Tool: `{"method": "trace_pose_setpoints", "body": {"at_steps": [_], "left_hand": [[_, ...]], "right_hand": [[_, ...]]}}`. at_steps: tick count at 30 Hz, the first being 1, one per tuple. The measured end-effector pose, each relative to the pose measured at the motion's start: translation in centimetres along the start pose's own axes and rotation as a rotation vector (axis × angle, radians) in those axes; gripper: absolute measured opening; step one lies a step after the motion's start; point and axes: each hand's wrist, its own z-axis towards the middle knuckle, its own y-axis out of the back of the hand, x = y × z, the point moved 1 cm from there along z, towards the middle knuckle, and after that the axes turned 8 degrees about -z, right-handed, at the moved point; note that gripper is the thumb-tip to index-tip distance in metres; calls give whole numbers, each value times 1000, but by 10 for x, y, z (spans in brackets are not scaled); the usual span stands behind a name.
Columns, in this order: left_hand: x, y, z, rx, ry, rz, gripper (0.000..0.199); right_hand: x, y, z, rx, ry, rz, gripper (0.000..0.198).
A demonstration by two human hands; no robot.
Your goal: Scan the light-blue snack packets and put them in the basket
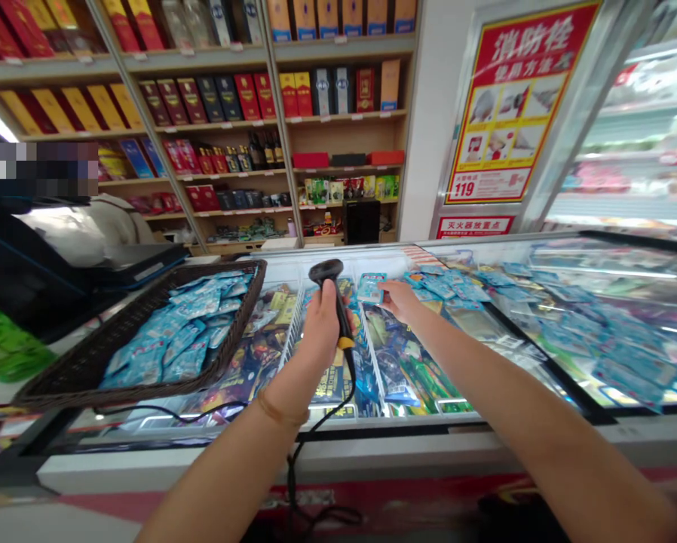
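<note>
A person's left hand [320, 326] wraps tight around the grip of a black barcode scanner [332, 290], raised upright over the glass lid of a chest freezer [542, 434], its head level with a small blue packet [371, 287] just to its right. The right hand [400, 300] pinches that packet at its right edge, fingers closed on it, holding it above the glass and near the scanner's head. The packet is flat, roughly square, pale blue with small printing too fine to read. The scanner has a yellow band low on its handle and a black cord [316, 430] trailing down over the freezer's front edge. More blue packets [547, 302] lie scattered on the glass to the right, and a dark wicker basket [61, 377] of them sits at left. Shelves of boxed goods [248, 98] line the back wall.
</note>
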Motion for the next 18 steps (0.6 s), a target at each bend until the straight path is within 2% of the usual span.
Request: {"method": "trace_pose_setpoints", "body": {"at_steps": [6,9,12,15,18], "left_hand": [[-75,67,11,-264,-192,-106,48],[-95,100,7,-371,-254,-113,47],[-104,122,1,-455,-285,-114,47],[-107,132,-2,-480,-294,-124,46],[-104,131,0,-468,-288,-139,46]], "right_hand": [[21,-110,-12,217,-71,14,19],[31,-171,-22,323,-84,14,20],[35,-224,-31,435,-81,22,17],[33,-253,-33,535,-73,20,5],[25,-251,-27,539,-31,-1,16]]}}
